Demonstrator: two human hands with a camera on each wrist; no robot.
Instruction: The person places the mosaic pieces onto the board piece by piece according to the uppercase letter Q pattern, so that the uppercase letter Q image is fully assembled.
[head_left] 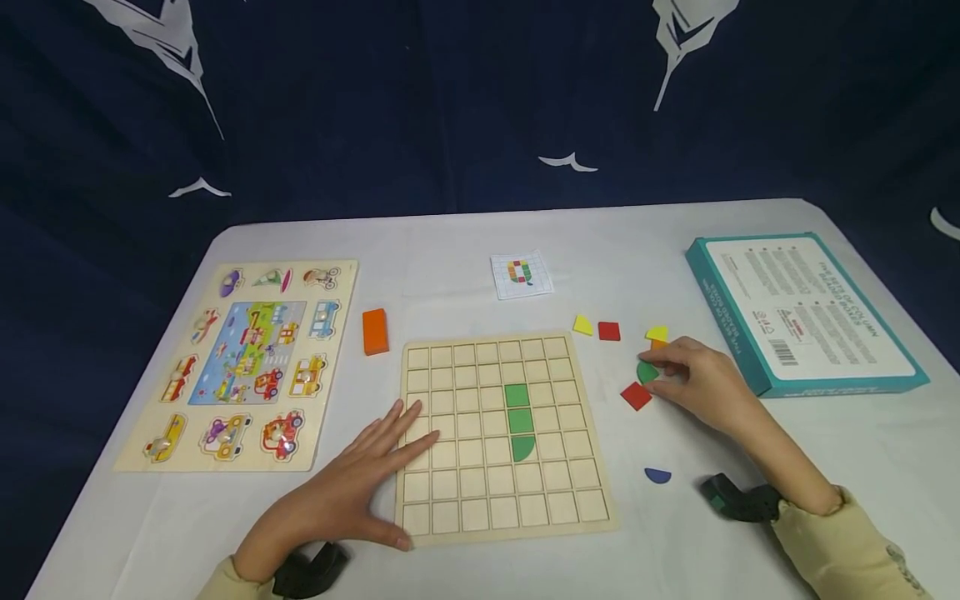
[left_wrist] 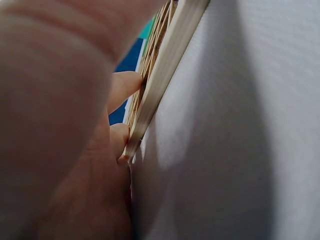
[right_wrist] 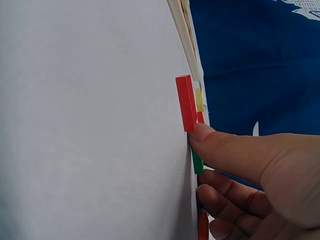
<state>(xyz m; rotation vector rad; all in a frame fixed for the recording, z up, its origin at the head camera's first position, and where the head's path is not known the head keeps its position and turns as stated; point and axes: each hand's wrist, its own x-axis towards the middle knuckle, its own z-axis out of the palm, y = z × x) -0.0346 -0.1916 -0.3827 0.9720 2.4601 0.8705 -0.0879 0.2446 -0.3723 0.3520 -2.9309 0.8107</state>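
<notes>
A wooden grid board (head_left: pixel 465 483) lies in front of me, with a column of two green squares (head_left: pixel 517 408) and a rounded green piece (head_left: pixel 522 448) in its cells. My left hand (head_left: pixel 360 475) rests spread on the board's left edge, fingertips over the outer cells and thumb at the near corner. Right of the board, my right hand (head_left: pixel 701 379) pinches a rounded green piece (head_left: pixel 646 372) at table level between thumb and fingers. Close to that thumb lies a red square (head_left: pixel 636 396). An orange piece (head_left: pixel 658 342) and a yellow piece (head_left: pixel 657 332) are just beyond the fingertips.
Another yellow piece (head_left: pixel 582 325) and red square (head_left: pixel 609 332) lie off the board's far right corner. A blue half-round piece (head_left: pixel 657 476) is nearer me. Around these are a pattern card (head_left: pixel 521 287), an orange block (head_left: pixel 375 332), a vehicle puzzle (head_left: pixel 225 458) and a teal box (head_left: pixel 810 317).
</notes>
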